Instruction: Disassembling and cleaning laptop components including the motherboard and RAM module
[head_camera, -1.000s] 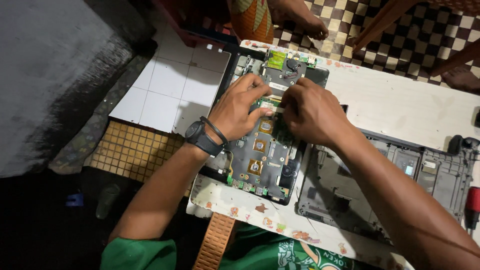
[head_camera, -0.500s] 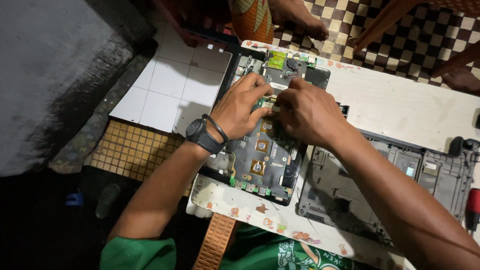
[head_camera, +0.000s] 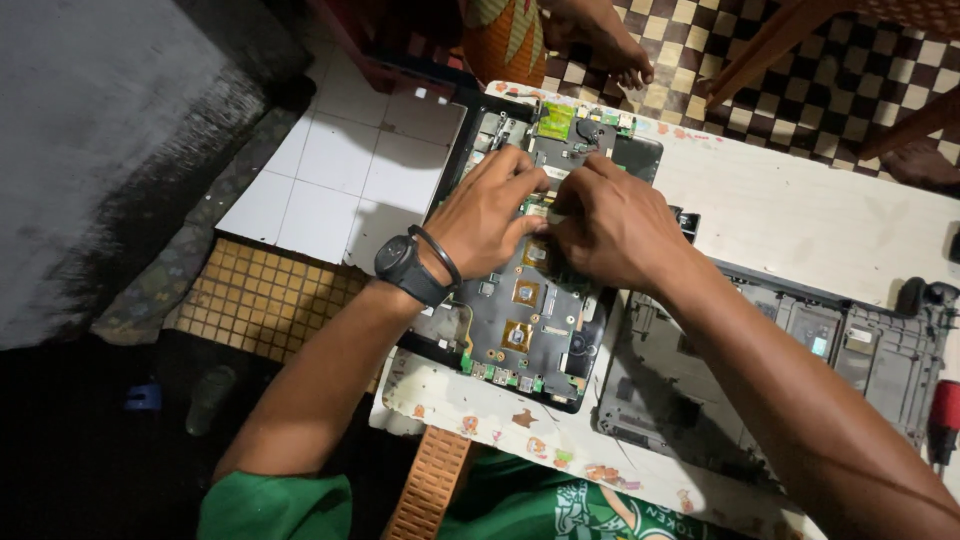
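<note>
An opened laptop base with its dark circuit board (head_camera: 530, 325) lies on the white table (head_camera: 800, 215). My left hand (head_camera: 487, 212), with a black watch and band on its wrist, rests on the upper part of the board, its fingers pinched at a small part near the middle. My right hand (head_camera: 610, 225) meets it from the right, fingertips pressed on the same spot. What the fingers pinch is hidden under them. A green part (head_camera: 556, 120) sits at the far end of the board.
A grey laptop shell (head_camera: 850, 350) lies to the right of the board. A red-handled tool (head_camera: 945, 415) lies at the table's right edge. Another person's bare foot (head_camera: 610, 50) stands on checkered floor beyond the table. White and yellow floor tiles lie to the left.
Both hands stay on the upper part of the board, with only small finger shifts. The view has barely moved.
</note>
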